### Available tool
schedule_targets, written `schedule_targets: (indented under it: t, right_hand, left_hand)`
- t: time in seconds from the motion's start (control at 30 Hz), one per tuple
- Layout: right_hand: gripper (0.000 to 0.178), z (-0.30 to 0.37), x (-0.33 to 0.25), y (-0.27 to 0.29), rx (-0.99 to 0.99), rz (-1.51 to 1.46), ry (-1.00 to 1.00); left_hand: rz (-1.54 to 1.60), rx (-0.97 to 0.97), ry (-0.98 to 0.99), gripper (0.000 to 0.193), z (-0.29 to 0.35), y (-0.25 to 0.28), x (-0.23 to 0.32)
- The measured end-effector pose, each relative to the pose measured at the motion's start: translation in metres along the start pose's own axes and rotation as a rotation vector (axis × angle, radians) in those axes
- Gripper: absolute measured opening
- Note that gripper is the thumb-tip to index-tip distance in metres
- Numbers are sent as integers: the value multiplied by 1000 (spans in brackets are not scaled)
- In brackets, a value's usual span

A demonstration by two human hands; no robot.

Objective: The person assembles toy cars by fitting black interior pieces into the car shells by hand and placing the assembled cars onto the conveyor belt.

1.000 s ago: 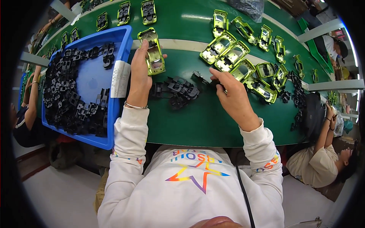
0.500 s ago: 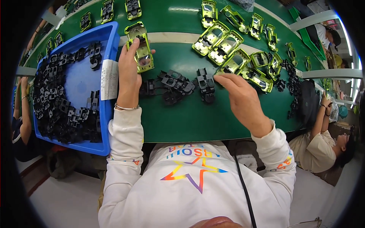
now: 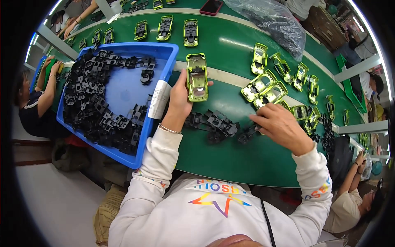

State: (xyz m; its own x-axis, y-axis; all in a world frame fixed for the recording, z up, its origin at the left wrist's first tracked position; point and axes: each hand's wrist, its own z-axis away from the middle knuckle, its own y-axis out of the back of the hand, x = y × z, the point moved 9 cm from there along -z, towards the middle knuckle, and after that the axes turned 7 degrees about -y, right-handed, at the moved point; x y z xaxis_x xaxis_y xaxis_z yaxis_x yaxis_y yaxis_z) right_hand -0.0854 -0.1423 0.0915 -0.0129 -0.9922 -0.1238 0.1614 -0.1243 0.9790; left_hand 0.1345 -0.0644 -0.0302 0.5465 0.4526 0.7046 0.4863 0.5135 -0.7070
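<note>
My left hand (image 3: 181, 95) grips a lime-green toy car body (image 3: 197, 78) with a clear window, held above the table's near part. My right hand (image 3: 284, 128) is closed, its fingertips at the upper end of a black toy car chassis (image 3: 247, 133); the fingers partly hide this piece, which seems pinched and tilted. Between my hands lies a small cluster of other black chassis parts (image 3: 216, 124). Just beyond my right hand, a group of green car bodies (image 3: 263, 84) rests on the table, some partly hidden behind the hand.
A blue bin (image 3: 119, 94) full of black parts stands at my left. Finished-looking cars (image 3: 164, 29) sit in a row on the green conveyor (image 3: 230, 41). A clear plastic bag (image 3: 279, 24) and a phone (image 3: 211, 7) lie farther back. Co-workers (image 3: 41, 99) sit on both sides.
The whole view has shifted, so the table now appears lower and farther right. My right fingers have closed on the black chassis, which has tilted. The left hand still holds the green body.
</note>
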Motion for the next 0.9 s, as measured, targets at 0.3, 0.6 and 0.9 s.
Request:
schedule_targets:
  t: [0.3,0.6,0.9]
  right_hand:
    - [36,-60,-3,31,626,-548,-297]
    - [50,-78,-31,8,641,-580,-257]
    - [62,-71,-26,-1,654,-645,-381]
  left_hand:
    - [110,-47,-43,42,9,-26,-8]
    - [123,-38,-127,52,19,-35,6]
    - [81,-76,-144,52,22,-41,4]
